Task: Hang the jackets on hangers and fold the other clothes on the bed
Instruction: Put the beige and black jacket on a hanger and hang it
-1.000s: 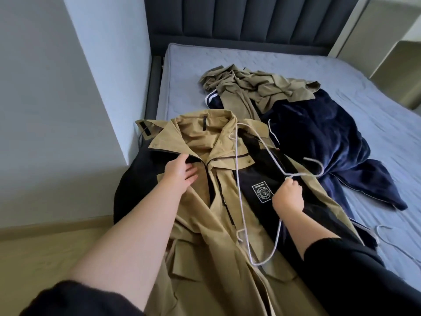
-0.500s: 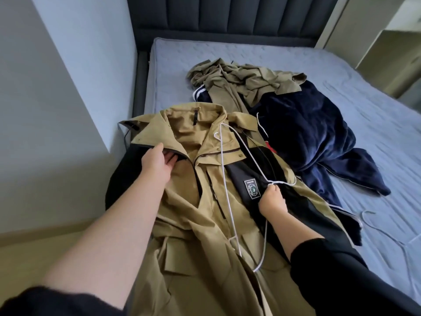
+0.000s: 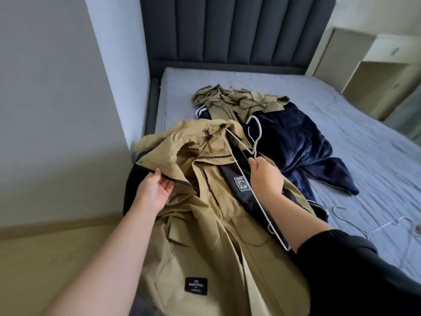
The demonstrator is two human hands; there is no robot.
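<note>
Khaki jacket front is held up by the gripping left hand; white hanger, gripped by the right hand, is laid lengthwise, 1 end at the collar.

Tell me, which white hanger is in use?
The white hanger over the khaki jacket, gripped by the right hand; the other hanger lies untouched on the sheet.

A black sleeve covers the right arm, its cuff gathered mid-forearm. The left forearm is bare.
</note>
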